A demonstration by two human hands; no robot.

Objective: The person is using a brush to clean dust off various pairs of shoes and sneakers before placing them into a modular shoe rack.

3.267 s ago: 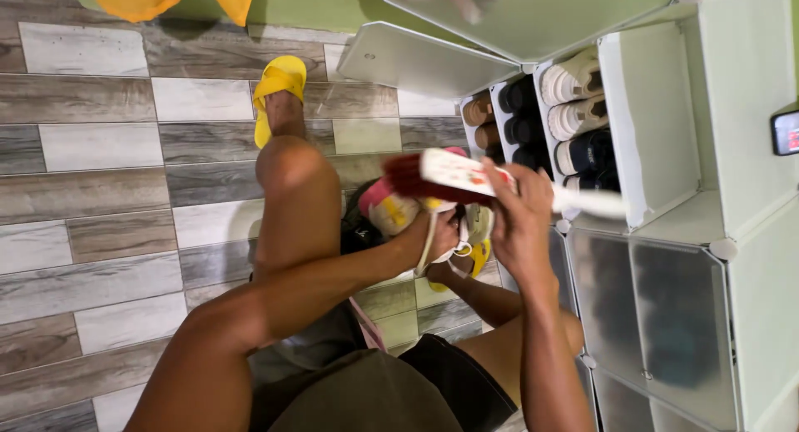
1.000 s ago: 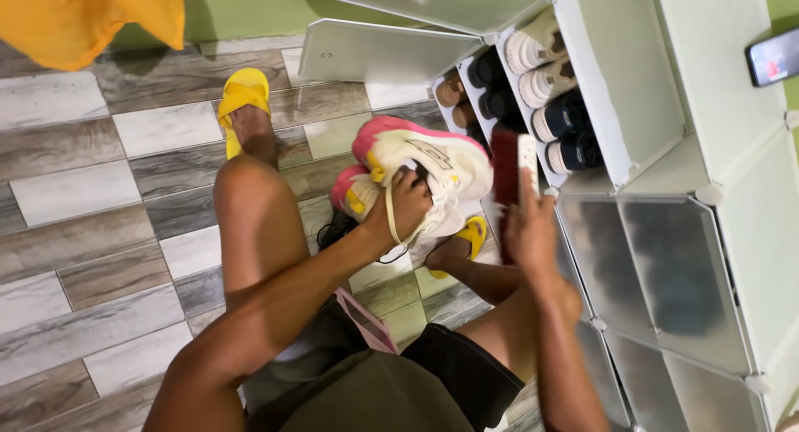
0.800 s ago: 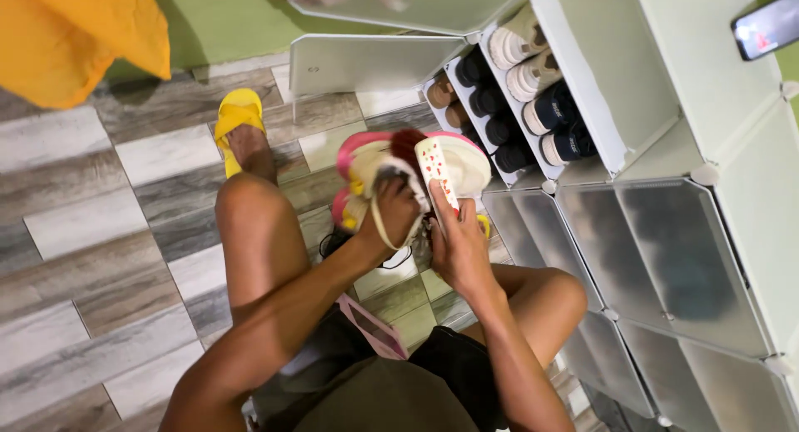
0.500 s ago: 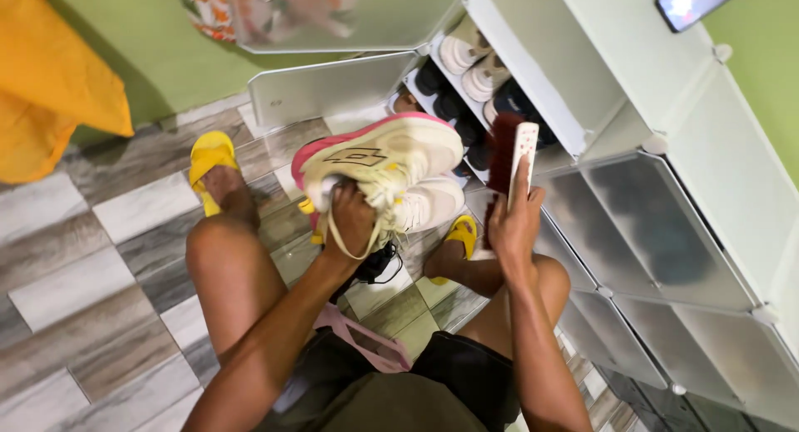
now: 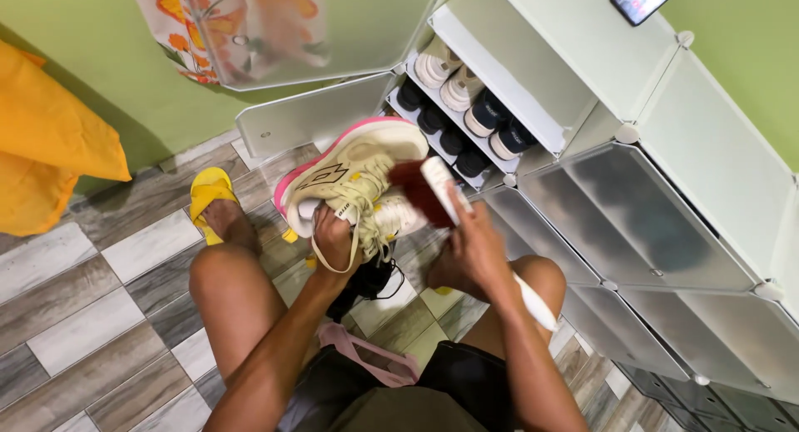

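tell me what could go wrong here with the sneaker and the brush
The left hand grips the cream sneaker only from beneath, so it could tip or slip as the brush in the right hand bears on it. Its loose laces dangle near the bristles and might snag.

Both hands (image 5: pixel 334 242) (image 5: pixel 474 249) raised, fingers closed

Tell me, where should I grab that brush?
Grab the brush by its long white handle, coming from below, as the right hand does. The dark bristle end points toward the sneaker, which the left hand holds.
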